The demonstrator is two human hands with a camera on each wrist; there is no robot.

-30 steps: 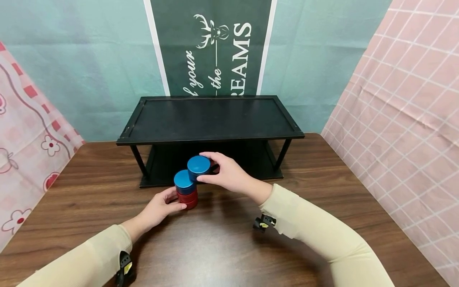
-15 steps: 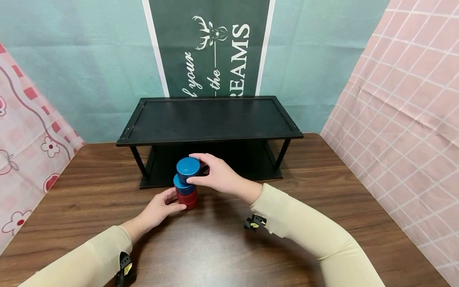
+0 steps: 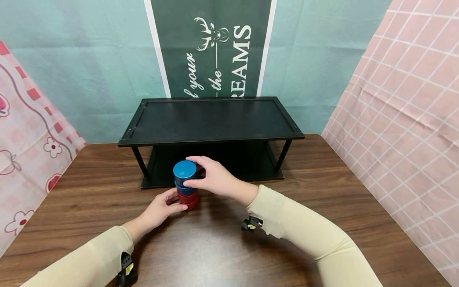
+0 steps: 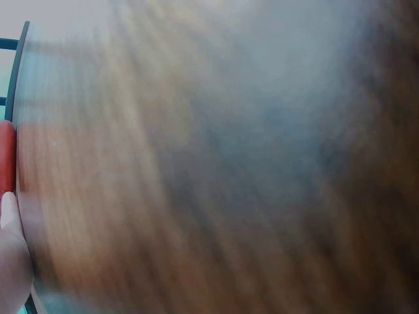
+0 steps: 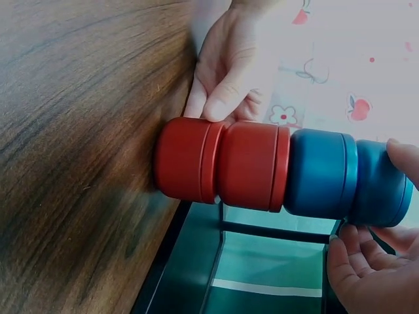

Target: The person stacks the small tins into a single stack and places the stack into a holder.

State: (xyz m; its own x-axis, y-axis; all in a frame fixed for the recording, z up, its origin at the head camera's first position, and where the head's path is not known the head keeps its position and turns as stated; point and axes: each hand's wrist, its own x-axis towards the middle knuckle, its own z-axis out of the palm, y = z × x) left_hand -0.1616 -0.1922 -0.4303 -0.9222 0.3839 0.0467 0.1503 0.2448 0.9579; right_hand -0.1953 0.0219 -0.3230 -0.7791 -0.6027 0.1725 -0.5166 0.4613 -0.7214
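Note:
Several small round lidded tins stand in one column on the wooden table, red below and blue above. At the bottom, my left hand (image 3: 159,209) holds the lowest red tin (image 5: 186,157) between thumb and fingers. Above it come a second red tin (image 5: 252,167) and a blue tin (image 5: 321,171). My right hand (image 3: 216,177) grips the topmost blue tin (image 3: 184,169) by its sides, and in the right wrist view that tin touches the blue one beneath. Only part of the left hand (image 4: 13,261) and a red edge show in the left wrist view.
A black two-level rack (image 3: 211,119) stands right behind the column, its lower shelf close to the tins. Wooden table (image 3: 222,247) surface stretches around it. A teal cloth (image 3: 107,79) hangs behind, with pink cloths at both sides.
My right hand has carried the top blue tin left and slightly down, from beside the column onto the other blue tin. The left hand stays at the lowest red tin.

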